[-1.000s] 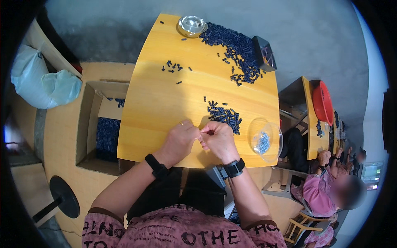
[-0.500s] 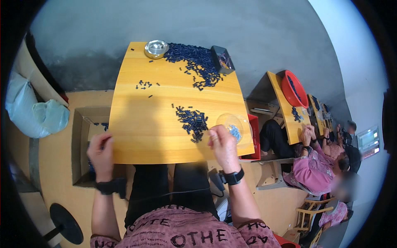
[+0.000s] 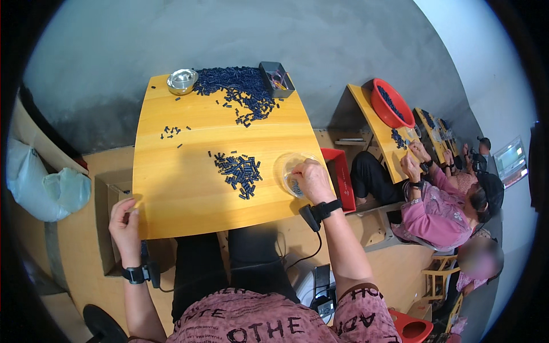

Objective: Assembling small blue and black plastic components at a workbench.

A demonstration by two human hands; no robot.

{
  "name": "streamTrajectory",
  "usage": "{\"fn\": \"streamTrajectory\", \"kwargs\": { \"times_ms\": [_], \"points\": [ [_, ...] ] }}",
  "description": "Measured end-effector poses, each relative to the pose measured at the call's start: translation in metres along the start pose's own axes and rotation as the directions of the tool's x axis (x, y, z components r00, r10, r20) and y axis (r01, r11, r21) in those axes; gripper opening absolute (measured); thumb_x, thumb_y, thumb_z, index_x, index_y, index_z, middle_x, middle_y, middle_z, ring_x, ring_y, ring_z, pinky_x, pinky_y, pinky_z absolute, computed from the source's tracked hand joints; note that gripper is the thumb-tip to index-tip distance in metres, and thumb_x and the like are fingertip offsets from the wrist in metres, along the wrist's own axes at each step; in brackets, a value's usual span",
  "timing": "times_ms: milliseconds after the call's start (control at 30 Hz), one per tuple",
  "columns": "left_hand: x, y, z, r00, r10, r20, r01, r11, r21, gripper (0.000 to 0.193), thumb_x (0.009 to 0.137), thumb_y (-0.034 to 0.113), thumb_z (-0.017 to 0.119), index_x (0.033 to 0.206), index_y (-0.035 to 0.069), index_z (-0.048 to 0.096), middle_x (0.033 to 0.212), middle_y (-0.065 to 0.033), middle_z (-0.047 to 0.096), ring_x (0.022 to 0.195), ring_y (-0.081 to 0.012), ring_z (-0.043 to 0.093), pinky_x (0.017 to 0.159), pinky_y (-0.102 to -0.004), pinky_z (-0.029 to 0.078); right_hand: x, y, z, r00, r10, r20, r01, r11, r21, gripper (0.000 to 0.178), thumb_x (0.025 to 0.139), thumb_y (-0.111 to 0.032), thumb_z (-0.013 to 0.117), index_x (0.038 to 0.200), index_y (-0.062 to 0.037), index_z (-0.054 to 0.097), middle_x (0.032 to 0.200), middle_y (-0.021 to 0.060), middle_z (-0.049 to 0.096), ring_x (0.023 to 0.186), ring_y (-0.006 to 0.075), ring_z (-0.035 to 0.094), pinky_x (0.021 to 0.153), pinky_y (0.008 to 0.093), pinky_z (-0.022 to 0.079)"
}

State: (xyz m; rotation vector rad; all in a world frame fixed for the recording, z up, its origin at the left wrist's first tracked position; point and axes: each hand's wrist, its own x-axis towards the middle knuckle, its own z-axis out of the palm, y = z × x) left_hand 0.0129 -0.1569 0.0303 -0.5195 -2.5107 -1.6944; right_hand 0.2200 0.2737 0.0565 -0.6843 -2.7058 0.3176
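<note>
My right hand (image 3: 313, 180) reaches into a clear round bowl (image 3: 280, 169) at the right side of the wooden table (image 3: 189, 214). Its fingers are pinched together over small silvery-blue pieces (image 3: 295, 187); whatever they hold is hidden. My left hand (image 3: 124, 224) hovers by the table's left edge, above a cardboard box (image 3: 103, 220), with thumb and fingers slightly apart and nothing seen between them. Between my hands lies a pile of short black tube-like pieces (image 3: 240, 173). Farther left, several small dark pieces (image 3: 170, 132) are scattered.
At the table's far side are a larger black heap (image 3: 234, 86), a shiny metal bowl (image 3: 182, 82) and a dark tray (image 3: 277, 80). A red bin (image 3: 339, 180) stands against the right edge. Another person (image 3: 434, 211) works at a neighbouring table with a red basin (image 3: 392, 103).
My right hand has moved from beside the black pile into the clear bowl. My left hand's fingers have loosened near the table edge. The whole view has shifted, with the table now farther left.
</note>
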Motion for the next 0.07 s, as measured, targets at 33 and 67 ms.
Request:
{"fn": "streamTrajectory", "kwargs": {
  "times_ms": [33,67],
  "points": [
    [0.0004,0.0057,0.0095,0.998,0.02,0.055,-0.017,0.998,-0.056,0.021,0.084,-0.008,0.061,0.102,0.002,0.068,0.111,-0.0051,0.064,0.098,-0.0136,0.06,0.081,-0.0241,0.046,0.0004,0.0009,0.0025,1.0,0.001,0.028,-0.001,1.0,-0.024,0.01,0.072,-0.006,0.071,0.082,-0.0048,0.074,0.082,0.0176,0.067,0.084,0.0344,0.066,0.078,0.0425,0.053],
    [0.0004,0.0139,0.0165,0.993,0.028,0.113,-0.029,1.0,0.001,0.021,0.085,-0.007,0.062,0.103,0.003,0.068,0.112,-0.0053,0.064,0.098,-0.0134,0.06,0.081,-0.0242,0.046,0.0015,0.0015,0.0049,0.998,0.001,0.055,0.002,0.999,-0.048,0.011,0.072,-0.008,0.072,0.082,-0.0052,0.075,0.082,0.0178,0.067,0.085,0.0341,0.066,0.078,0.0425,0.053]
  ]
}}
